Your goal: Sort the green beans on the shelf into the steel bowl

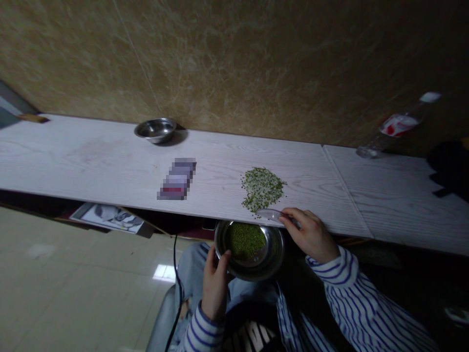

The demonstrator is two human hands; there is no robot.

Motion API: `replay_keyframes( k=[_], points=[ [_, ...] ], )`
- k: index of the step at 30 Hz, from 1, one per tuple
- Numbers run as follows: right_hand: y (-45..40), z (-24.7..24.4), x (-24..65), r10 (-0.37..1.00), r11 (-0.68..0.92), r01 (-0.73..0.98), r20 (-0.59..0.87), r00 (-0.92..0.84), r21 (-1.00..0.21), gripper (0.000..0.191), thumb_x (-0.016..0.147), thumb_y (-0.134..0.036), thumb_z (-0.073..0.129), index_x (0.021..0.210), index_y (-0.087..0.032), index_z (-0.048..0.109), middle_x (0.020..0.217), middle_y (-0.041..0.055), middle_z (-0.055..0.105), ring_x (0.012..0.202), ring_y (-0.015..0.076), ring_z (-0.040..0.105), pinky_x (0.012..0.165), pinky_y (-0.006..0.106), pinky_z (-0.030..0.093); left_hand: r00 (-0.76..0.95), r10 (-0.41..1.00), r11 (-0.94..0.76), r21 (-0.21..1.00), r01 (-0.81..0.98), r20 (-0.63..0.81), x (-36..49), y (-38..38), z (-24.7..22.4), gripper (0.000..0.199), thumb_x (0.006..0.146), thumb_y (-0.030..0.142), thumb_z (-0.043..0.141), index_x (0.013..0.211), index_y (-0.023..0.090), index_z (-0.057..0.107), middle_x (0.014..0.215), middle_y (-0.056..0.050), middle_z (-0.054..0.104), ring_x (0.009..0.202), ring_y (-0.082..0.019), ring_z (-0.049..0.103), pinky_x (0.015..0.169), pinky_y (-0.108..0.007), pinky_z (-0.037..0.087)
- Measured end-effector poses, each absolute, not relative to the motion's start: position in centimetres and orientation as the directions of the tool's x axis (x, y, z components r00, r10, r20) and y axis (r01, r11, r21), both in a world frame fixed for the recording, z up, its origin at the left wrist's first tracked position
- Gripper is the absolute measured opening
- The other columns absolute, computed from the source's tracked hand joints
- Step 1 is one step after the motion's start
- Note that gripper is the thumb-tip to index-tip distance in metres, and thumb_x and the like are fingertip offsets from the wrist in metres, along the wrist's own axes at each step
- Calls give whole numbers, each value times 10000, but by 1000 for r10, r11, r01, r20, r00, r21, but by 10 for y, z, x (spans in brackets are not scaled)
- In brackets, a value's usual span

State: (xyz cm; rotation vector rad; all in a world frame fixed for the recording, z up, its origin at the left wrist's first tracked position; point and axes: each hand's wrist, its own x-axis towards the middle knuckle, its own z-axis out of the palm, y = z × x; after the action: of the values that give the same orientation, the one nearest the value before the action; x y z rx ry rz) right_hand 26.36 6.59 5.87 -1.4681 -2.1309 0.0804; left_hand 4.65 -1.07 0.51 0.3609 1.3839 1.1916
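My left hand [215, 278] grips the left rim of a steel bowl [275, 256], thumb over the edge, below the table's front edge and above my lap. Green beans [246, 240], like mung beans, cover part of the bowl's bottom. In my right hand [312, 235] is a clear spoon [270, 214], pinched by the handle, its head at the table's front edge and pointing left. Just beyond the spoon's head, a pile of green beans mixed with white grains [263, 188], like rice, lies spread on the table.
A second steel bowl [156, 131] stands at the back of the white table [216, 171]. A pixelated phone-shaped object [178, 180] lies left of the pile. A clear bottle [397, 124] and a dark item [450, 168] are at the right. An open drawer [110, 217] juts out below.
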Motion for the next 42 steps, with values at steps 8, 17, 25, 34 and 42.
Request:
replay_keyframes(
  k=[8, 17, 25, 34, 42],
  points=[
    [61, 61, 253, 874, 437, 826, 383, -298, -355, 122, 872, -251, 518, 952, -208, 600, 867, 40, 702, 775, 188, 635, 736, 328, 486, -233, 818, 407, 815, -412, -526, 47, -10, 4, 544, 733, 411, 612, 1231, 222, 502, 1075, -73, 608, 889, -200, 592, 566, -231, 479],
    [55, 62, 259, 882, 405, 829, 404, -243, -386, 130, 871, -263, 507, 936, -209, 606, 846, 45, 699, 763, 184, 641, 727, 323, 498, -242, 809, 405, 806, -431, -536, 47, -10, 3, 571, 719, 407, 628, 1243, 211, 510, 1115, -96, 611, 939, -237, 595, 582, -247, 490],
    [57, 61, 261, 889, 376, 840, 407, -208, -391, 145, 864, -278, 501, 930, -211, 612, 831, 46, 703, 753, 187, 656, 703, 313, 515, -259, 772, 439, 781, -444, -581, 47, -8, 4, 610, 686, 397, 651, 1252, 220, 508, 1066, -75, 639, 913, -227, 610, 594, -259, 499],
    [59, 62, 260, 891, 363, 842, 412, -189, -400, 128, 855, -268, 521, 929, -207, 606, 837, 41, 701, 755, 185, 653, 710, 306, 513, -253, 786, 425, 790, -442, -564, 45, -9, 2, 595, 711, 398, 637, 1262, 223, 494, 1057, -70, 632, 902, -207, 608, 599, -247, 490],
    [62, 59, 262, 907, 305, 867, 398, -137, -395, 153, 847, -277, 513, 946, -209, 608, 822, 48, 709, 733, 192, 669, 653, 300, 522, -255, 789, 423, 795, -435, -560, 44, -8, 2, 562, 704, 408, 639, 1223, 227, 522, 1062, -64, 628, 909, -200, 604, 631, -262, 501]
  ],
)
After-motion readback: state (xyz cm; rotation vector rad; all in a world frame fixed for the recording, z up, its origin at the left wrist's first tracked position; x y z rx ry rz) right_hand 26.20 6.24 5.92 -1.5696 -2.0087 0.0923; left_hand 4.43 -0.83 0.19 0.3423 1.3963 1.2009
